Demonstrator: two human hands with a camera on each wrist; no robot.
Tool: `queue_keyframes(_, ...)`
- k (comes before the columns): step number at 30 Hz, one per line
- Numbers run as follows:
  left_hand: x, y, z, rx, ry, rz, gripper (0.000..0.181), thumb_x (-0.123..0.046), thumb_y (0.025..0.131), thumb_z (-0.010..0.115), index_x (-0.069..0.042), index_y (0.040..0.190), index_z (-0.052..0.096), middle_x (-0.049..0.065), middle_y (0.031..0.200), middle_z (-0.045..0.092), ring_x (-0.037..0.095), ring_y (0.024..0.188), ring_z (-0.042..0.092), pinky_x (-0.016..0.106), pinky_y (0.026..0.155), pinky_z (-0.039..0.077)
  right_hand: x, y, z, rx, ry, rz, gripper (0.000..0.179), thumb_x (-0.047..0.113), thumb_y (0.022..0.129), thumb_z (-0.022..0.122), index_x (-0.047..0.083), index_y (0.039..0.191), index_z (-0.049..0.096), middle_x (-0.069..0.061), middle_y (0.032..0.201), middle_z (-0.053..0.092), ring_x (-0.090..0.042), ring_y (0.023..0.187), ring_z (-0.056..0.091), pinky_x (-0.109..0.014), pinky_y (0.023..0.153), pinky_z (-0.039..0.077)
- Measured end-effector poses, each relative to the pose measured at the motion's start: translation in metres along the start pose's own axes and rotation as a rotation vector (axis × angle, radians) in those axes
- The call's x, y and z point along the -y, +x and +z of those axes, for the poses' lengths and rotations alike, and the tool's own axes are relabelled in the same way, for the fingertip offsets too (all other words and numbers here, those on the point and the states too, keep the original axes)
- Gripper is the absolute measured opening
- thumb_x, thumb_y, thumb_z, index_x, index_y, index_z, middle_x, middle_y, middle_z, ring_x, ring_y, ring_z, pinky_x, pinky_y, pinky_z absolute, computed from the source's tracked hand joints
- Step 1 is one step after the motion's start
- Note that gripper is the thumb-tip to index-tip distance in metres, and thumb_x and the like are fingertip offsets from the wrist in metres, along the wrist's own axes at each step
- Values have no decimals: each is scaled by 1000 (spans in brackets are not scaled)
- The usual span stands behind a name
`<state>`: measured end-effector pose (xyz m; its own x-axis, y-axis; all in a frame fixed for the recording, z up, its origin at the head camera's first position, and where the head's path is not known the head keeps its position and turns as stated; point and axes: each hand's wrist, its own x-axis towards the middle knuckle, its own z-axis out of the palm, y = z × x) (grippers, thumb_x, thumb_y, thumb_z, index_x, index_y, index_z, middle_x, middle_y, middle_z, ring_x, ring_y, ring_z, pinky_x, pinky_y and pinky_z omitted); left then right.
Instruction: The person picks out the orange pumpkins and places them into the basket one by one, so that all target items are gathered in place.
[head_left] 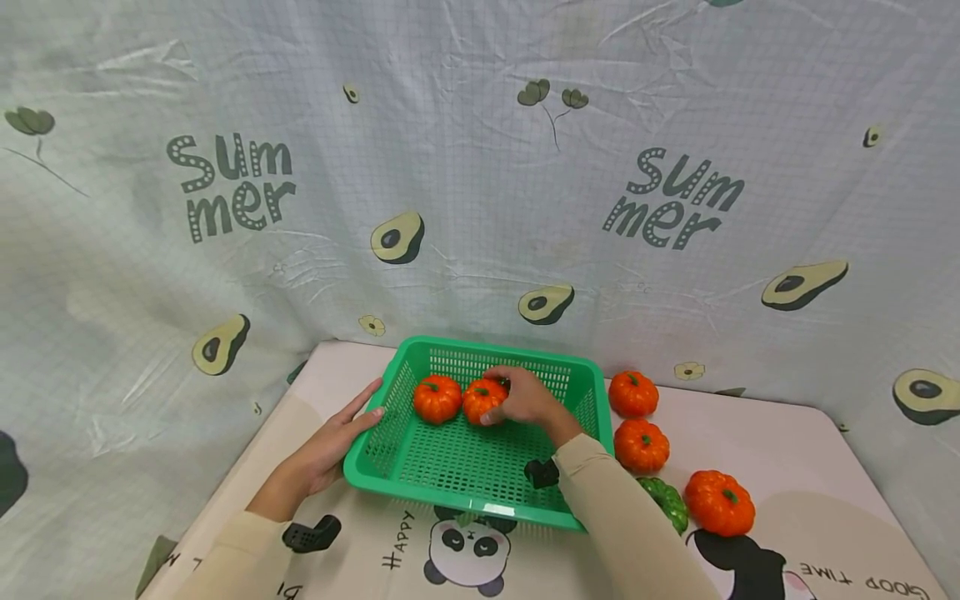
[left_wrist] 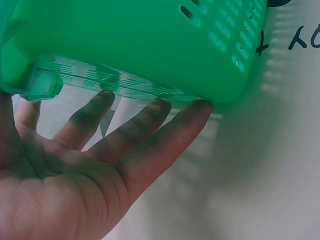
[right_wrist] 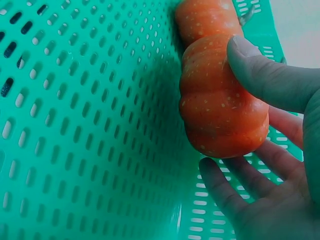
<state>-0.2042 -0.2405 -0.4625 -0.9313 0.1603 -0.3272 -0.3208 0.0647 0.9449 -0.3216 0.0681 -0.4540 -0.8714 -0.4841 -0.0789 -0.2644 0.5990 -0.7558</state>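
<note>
Orange and glossy, the held pumpkin (head_left: 477, 402) is inside the green basket (head_left: 420, 492), towards twelve o'clock from its middle. My feed shows the right hand (head_left: 525, 400) around it, thumb on one side and fingers on the other, so I read that grip as closed on it. Whether the pumpkin bears on the basket's floor or is slightly raised, I cannot tell. Just beside it at nine o'clock is a second pumpkin (head_left: 437, 399), with no hand on it. The left hand (head_left: 330, 446) is at the basket's nine o'clock, fingers extended and touching the outer wall; I call that grip open, probably steadying.

I judge the work to be partway: two pumpkins are inside, and four pieces are outside on the pale surface (head_left: 795, 442), left to deal with. From the basket's middle, the far pumpkin (head_left: 633, 394) lies between two and three o'clock, the middle pumpkin (head_left: 642, 447) at three, and the near pumpkin (head_left: 720, 503) between three and four, with a green pumpkin (head_left: 667, 502) closer in, partly hidden by the right sleeve (head_left: 630, 517).
</note>
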Motion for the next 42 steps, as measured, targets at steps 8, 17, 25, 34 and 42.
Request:
queue_keyframes(8,-1,0,0,1,6,8,71,-42,109,51,-44,167,9,18,173,20,30,137,52,39,102,55,-1,2,0,0,-30,-21,75,11,74,93,3,142,62,-18,143,63,-35,122,61,-51,104,52)
queue_keyframes(17,0,-2,0,-3,21,9,71,-42,110,51,-44,167,9,17,175,15,34,142,46,39,104,54,0,0,2,8,-29,-22,74,10,75,91,3,143,62,-18,144,62,-36,125,60,-51,105,52)
queue_keyframes(25,0,-1,0,2,18,13,71,-43,110,51,-44,167,9,17,175,15,32,141,47,38,103,54,0,-1,1,18,13,2,68,7,79,88,4,143,62,-15,147,61,-37,131,58,-51,105,52)
queue_keyframes(34,1,-1,1,7,12,15,72,-43,109,51,-44,167,8,17,174,18,30,138,50,35,101,54,-3,-1,2,-2,17,10,63,6,81,86,5,140,65,-16,142,64,-38,128,59,-51,103,53)
queue_keyframes(42,1,-1,1,2,11,15,71,-43,109,51,-44,167,8,18,174,19,30,139,50,35,101,54,-1,-3,2,-28,17,13,60,2,80,84,4,138,66,-15,141,65,-37,126,60,-51,103,53)
